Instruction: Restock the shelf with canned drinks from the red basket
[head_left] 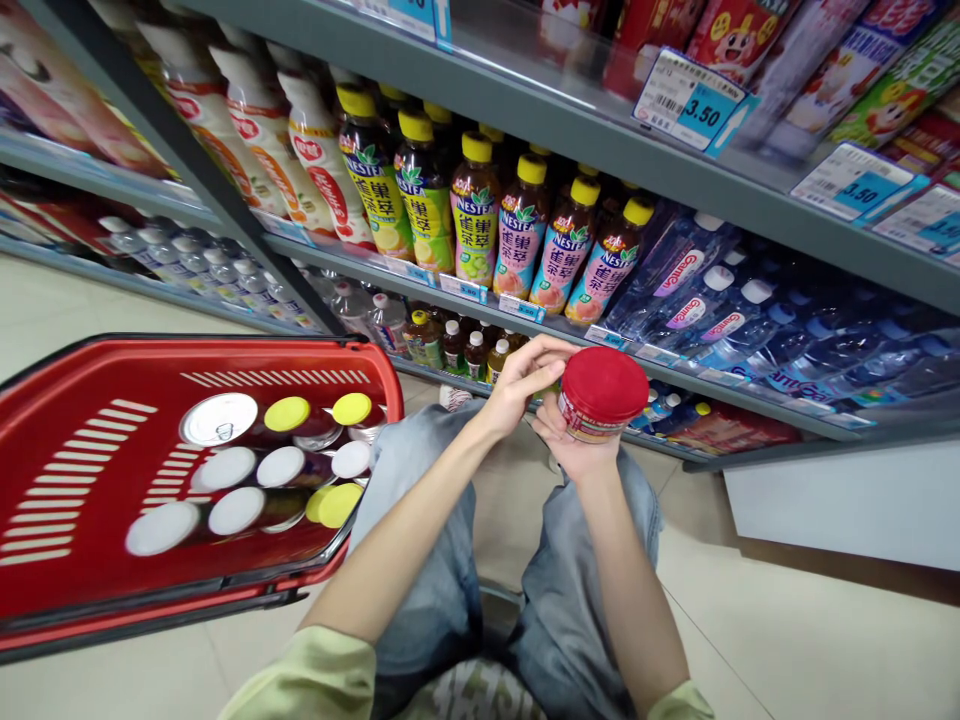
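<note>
My right hand is wrapped round a round tub with a red lid, held upright above my knees. Printed writing shows on its side below the lid. My left hand reaches the tub from the left, its fingers bent at the lid's edge; some fingertips are hidden behind it. To the left, a red shopping basket holds several jars and cans. White lids and yellow lids face up, and a larger silver can lies at the back.
Grey shelves stand ahead, with yellow-capped tea bottles, white drink bottles and clear water bottles. A shelf edge with price tags runs overhead. A white panel is at right, above the tiled floor.
</note>
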